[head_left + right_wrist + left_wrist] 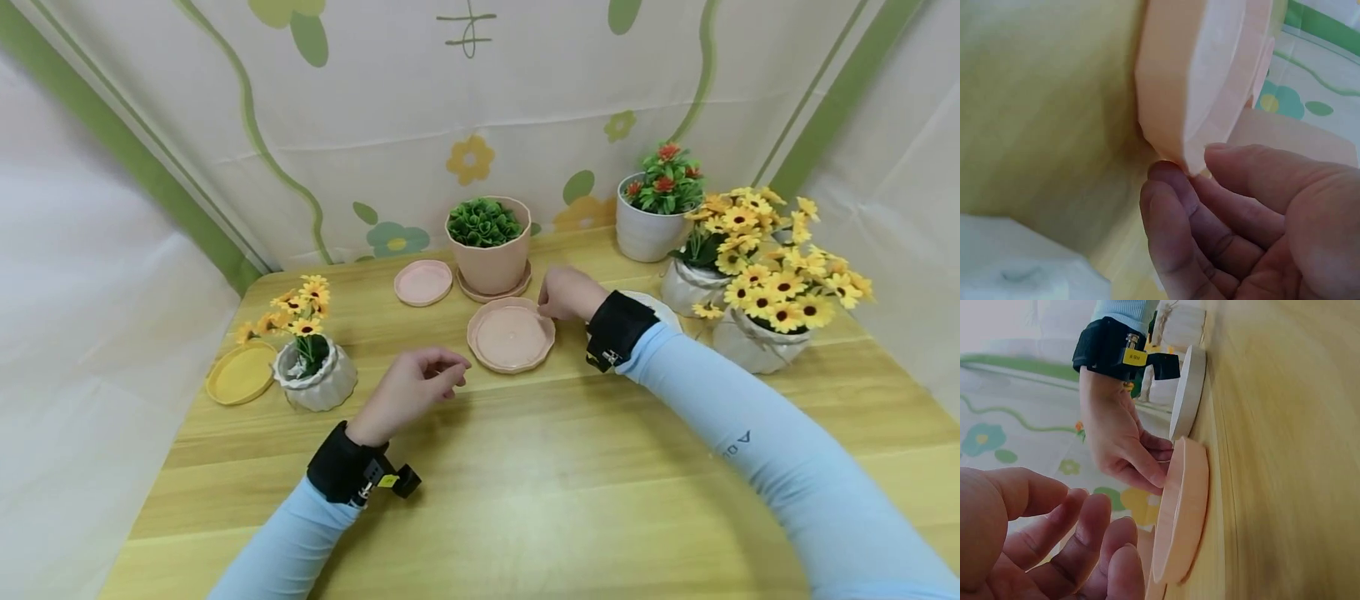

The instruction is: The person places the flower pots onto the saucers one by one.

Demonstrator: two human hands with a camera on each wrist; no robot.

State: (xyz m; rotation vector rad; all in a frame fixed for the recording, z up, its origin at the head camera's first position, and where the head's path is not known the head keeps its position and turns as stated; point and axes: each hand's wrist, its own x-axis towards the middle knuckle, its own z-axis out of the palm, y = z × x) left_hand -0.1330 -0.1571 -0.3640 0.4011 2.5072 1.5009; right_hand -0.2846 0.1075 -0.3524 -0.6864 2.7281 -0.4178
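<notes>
- Currently the wide peach saucer (512, 335) sits mid-bench (525, 483), just on the near side of the peach pot (491, 265) with its green plant; whether its base rests fully on the wood, I cannot tell.
- Right hand (568, 293): fingers pinching the saucer's right rim, thumb to the inner face, fingertips to the outer edge.
- Left hand (411, 385): fingers loosely curled, pressed on nothing, just off the saucer's near left side.
- One-sided pinch; the far left rim would likely dip if lifted so. Best bring the left fingers to the opposite rim and share the load.
- Low, faceted wall: a flat between corners should give the thumb a steadier seat.
- Mind the white saucer (1189, 394) close on the right; the right wrist hangs over it.
- Keep the far rim off the saucer under the pot (495, 296); a knock there might shift both.
</notes>
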